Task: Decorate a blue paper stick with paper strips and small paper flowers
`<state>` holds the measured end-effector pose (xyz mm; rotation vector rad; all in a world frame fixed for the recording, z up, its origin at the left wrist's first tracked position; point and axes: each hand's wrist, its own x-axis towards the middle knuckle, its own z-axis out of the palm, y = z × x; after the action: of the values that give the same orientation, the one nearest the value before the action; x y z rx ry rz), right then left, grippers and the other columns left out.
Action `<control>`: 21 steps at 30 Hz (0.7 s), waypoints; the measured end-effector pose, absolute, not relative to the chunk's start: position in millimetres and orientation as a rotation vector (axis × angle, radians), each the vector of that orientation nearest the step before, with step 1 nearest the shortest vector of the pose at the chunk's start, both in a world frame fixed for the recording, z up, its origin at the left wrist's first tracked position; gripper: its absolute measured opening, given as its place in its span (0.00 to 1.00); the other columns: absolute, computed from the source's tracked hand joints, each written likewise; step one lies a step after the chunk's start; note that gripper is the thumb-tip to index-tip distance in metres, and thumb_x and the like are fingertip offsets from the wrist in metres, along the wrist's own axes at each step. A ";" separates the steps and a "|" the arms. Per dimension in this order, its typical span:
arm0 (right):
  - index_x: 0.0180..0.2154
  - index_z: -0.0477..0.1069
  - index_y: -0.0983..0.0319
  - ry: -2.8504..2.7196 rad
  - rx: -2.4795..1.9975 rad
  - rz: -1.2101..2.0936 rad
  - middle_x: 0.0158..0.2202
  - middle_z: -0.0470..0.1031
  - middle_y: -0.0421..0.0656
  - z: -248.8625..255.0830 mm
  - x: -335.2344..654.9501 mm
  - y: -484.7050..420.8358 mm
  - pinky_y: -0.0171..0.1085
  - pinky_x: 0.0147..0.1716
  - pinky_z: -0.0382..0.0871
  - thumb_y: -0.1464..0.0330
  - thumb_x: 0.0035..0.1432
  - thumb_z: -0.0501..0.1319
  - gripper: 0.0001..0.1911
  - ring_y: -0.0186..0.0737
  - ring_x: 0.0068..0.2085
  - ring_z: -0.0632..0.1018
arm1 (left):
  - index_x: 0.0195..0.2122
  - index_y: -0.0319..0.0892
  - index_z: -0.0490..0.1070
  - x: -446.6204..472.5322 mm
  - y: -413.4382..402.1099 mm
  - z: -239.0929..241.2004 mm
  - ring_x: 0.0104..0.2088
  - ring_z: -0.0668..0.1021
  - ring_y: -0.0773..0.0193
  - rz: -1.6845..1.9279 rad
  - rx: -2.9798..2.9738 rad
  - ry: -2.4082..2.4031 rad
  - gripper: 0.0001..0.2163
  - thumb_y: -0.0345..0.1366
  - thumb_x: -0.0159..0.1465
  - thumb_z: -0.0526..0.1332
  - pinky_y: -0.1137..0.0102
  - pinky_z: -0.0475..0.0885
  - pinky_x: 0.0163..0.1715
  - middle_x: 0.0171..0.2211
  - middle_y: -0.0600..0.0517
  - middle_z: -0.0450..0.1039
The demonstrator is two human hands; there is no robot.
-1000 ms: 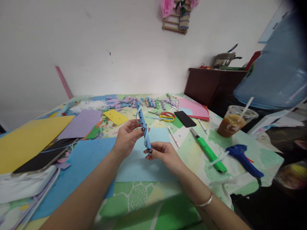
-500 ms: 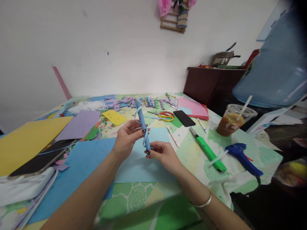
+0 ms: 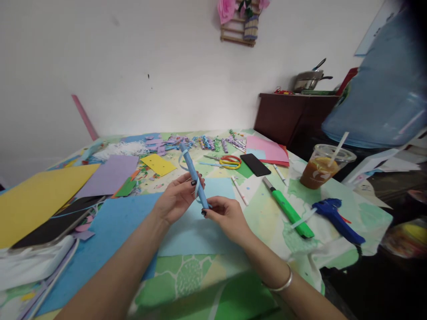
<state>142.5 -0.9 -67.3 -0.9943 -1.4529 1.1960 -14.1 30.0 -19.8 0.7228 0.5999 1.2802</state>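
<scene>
Watching remotely, I've got the left hand [image 3: 180, 198] gripping the blue tube [image 3: 191, 166] mid-length and the right hand [image 3: 228, 218] pinching its near end above the pale blue sheet [image 3: 193, 242], seemingly mid-winding, so next calls for keeping the thin strip [image 3: 197, 189] snug.

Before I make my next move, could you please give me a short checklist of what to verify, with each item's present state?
1. Blue tube held by both hands: ok; left hand near its middle, right hand at its lower end.
2. Light-blue strip snug against the tube: not ok; it bows out in a loop near the upper end.
3. Strip's lower end secured: cannot tell; the hands cover that part.
4. Scissors clear of the fingers: ok; they lie beyond the hands.
5. Blue glue gun cool: cannot tell; heat does not show.
6. Drink cup upright, apart from both hands: ok.
</scene>
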 end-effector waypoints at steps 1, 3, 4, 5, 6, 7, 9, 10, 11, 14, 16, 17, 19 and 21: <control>0.34 0.77 0.63 -1.467 -0.996 1.172 0.30 0.79 0.44 -67.4 142.7 -1.2 0.42 0.38 0.73 0.69 0.46 0.66 0.09 0.40 0.32 0.78 | 0.33 0.36 0.77 -13.9 30.2 -19.7 0.33 0.79 0.66 1.277 0.709 0.593 0.11 0.23 0.47 0.69 0.73 0.74 0.36 0.31 0.52 0.77; 0.33 0.77 0.63 -1.491 -1.002 1.130 0.30 0.79 0.44 -66.6 143.0 -2.0 0.41 0.37 0.73 0.69 0.47 0.66 0.09 0.40 0.31 0.78 | 0.33 0.36 0.77 -13.4 29.9 -19.3 0.33 0.79 0.66 1.273 0.709 0.585 0.11 0.23 0.47 0.69 0.72 0.74 0.36 0.31 0.52 0.77; 0.33 0.77 0.63 -1.503 -1.005 1.113 0.30 0.79 0.44 -65.9 143.1 -2.3 0.41 0.37 0.73 0.69 0.47 0.65 0.08 0.40 0.31 0.78 | 0.32 0.36 0.77 -13.3 29.5 -19.1 0.33 0.78 0.66 1.272 0.716 0.584 0.11 0.23 0.47 0.69 0.72 0.74 0.36 0.31 0.52 0.77; 0.33 0.77 0.63 -1.514 -1.005 1.099 0.30 0.79 0.44 -65.0 143.2 -2.7 0.41 0.36 0.73 0.69 0.47 0.65 0.08 0.40 0.31 0.78 | 0.32 0.37 0.77 -13.3 29.0 -18.9 0.33 0.78 0.66 1.270 0.722 0.585 0.10 0.23 0.47 0.69 0.72 0.74 0.36 0.31 0.52 0.77; 0.33 0.77 0.63 -1.524 -1.006 1.086 0.30 0.79 0.44 -64.1 143.1 -3.0 0.41 0.36 0.73 0.69 0.47 0.65 0.08 0.40 0.31 0.78 | 0.32 0.37 0.77 -13.4 28.5 -18.8 0.33 0.78 0.66 1.270 0.728 0.587 0.10 0.24 0.48 0.68 0.72 0.74 0.36 0.31 0.52 0.77; 0.34 0.77 0.63 -1.532 -1.007 1.075 0.31 0.79 0.44 -63.4 143.0 -3.3 0.41 0.36 0.74 0.69 0.48 0.65 0.08 0.40 0.31 0.78 | 0.32 0.37 0.77 -13.8 28.0 -18.7 0.33 0.78 0.66 1.270 0.736 0.590 0.10 0.24 0.48 0.68 0.72 0.74 0.35 0.31 0.51 0.76; 0.35 0.77 0.63 -1.546 -1.003 1.069 0.31 0.80 0.44 -62.6 142.9 -3.8 0.41 0.36 0.74 0.68 0.49 0.66 0.09 0.40 0.32 0.79 | 0.32 0.37 0.76 -14.9 27.4 -18.6 0.32 0.78 0.65 1.268 0.765 0.598 0.10 0.25 0.48 0.69 0.72 0.73 0.34 0.30 0.51 0.76; 0.37 0.77 0.63 -1.550 -1.001 1.071 0.32 0.80 0.45 -62.4 143.0 -4.1 0.41 0.37 0.74 0.68 0.49 0.66 0.11 0.41 0.32 0.79 | 0.32 0.37 0.76 -15.6 27.3 -18.6 0.32 0.78 0.65 1.268 0.780 0.605 0.10 0.25 0.48 0.69 0.72 0.73 0.33 0.30 0.51 0.76; 0.38 0.76 0.63 -1.552 -1.004 1.066 0.33 0.80 0.45 -62.4 143.4 -4.7 0.41 0.37 0.75 0.67 0.50 0.65 0.12 0.41 0.33 0.79 | 0.32 0.38 0.76 -16.4 27.4 -18.6 0.31 0.78 0.64 1.271 0.795 0.614 0.09 0.26 0.48 0.69 0.71 0.73 0.34 0.29 0.51 0.76; 0.43 0.74 0.62 -1.539 -1.025 0.882 0.39 0.79 0.48 -61.0 145.8 -8.7 0.42 0.38 0.75 0.65 0.54 0.63 0.14 0.42 0.37 0.79 | 0.31 0.39 0.76 -17.8 28.2 -18.7 0.32 0.78 0.64 1.305 0.817 0.652 0.09 0.27 0.48 0.69 0.69 0.73 0.37 0.29 0.51 0.77; 0.46 0.73 0.59 -1.555 -0.996 0.586 0.43 0.77 0.48 -58.2 147.4 -13.4 0.43 0.41 0.74 0.68 0.58 0.60 0.14 0.43 0.42 0.77 | 0.31 0.39 0.76 -17.5 28.7 -19.1 0.32 0.79 0.64 1.324 0.830 0.678 0.09 0.26 0.48 0.70 0.69 0.72 0.39 0.28 0.52 0.77; 0.47 0.72 0.59 -1.586 -0.961 0.430 0.45 0.75 0.48 -56.3 147.7 -16.0 0.44 0.43 0.73 0.69 0.59 0.58 0.14 0.44 0.45 0.76 | 0.31 0.39 0.76 -16.9 28.7 -19.3 0.32 0.79 0.64 1.328 0.843 0.689 0.09 0.26 0.47 0.70 0.69 0.72 0.39 0.28 0.52 0.78; 0.51 0.71 0.58 -1.697 -0.878 0.190 0.47 0.71 0.49 -52.2 146.4 -21.0 0.46 0.46 0.70 0.72 0.60 0.55 0.17 0.45 0.49 0.72 | 0.30 0.39 0.76 -15.3 28.5 -20.0 0.32 0.79 0.64 1.324 0.878 0.700 0.10 0.26 0.46 0.71 0.70 0.72 0.39 0.28 0.51 0.78; 0.53 0.69 0.59 -1.815 -0.834 0.083 0.49 0.67 0.51 -48.8 143.4 -24.0 0.47 0.48 0.69 0.72 0.60 0.55 0.19 0.46 0.51 0.69 | 0.30 0.39 0.76 -13.6 27.9 -20.7 0.31 0.79 0.64 1.307 0.922 0.695 0.10 0.27 0.46 0.71 0.70 0.72 0.37 0.27 0.51 0.79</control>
<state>143.4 -24.0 -48.8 -0.8335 -1.8148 0.0832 -13.6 27.9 -20.7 0.9223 0.6948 1.3073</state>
